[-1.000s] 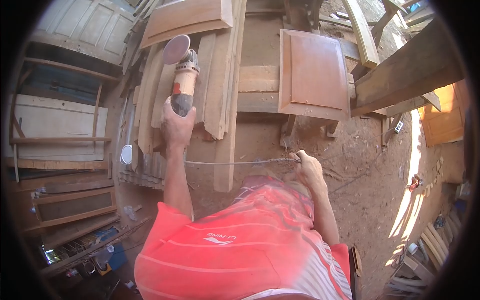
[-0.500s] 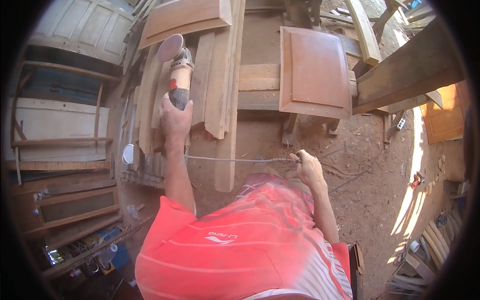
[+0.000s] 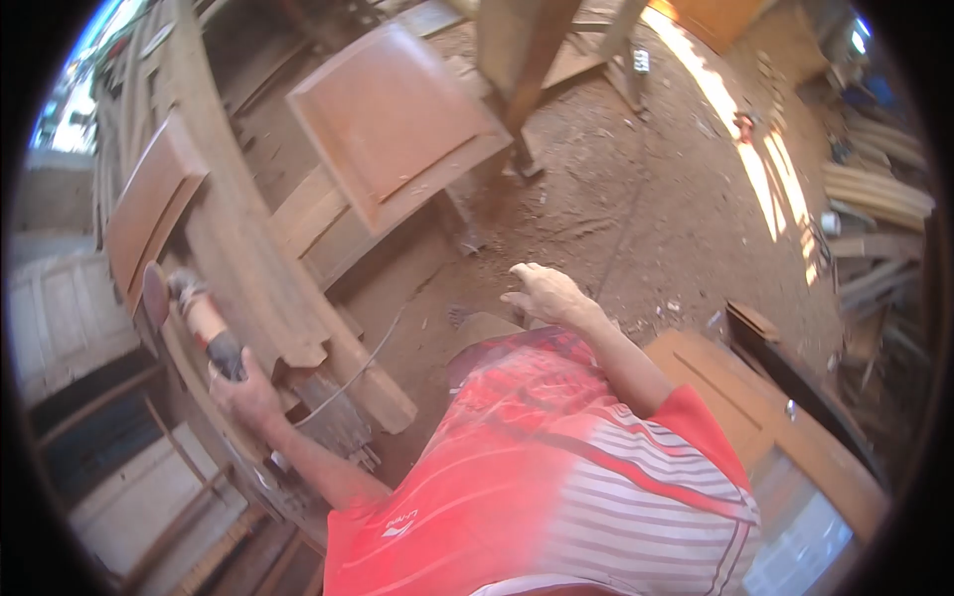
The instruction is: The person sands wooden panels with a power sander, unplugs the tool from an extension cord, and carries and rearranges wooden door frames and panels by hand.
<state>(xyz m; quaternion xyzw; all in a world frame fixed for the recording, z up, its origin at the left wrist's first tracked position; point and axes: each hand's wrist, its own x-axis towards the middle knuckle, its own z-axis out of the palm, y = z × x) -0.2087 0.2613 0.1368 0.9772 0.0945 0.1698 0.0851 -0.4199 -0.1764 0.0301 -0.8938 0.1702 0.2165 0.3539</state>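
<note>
The left hand (image 3: 243,395) is wrapped around the rear of the disc tool (image 3: 207,323), whose long axis runs forward and leftward to the disc (image 3: 155,294), near the left of 2 panels (image 3: 157,204); contact cannot be told. The right hand (image 3: 549,295), the farther of the 2 hands, is loosely spread, apparently holding nothing.
</note>
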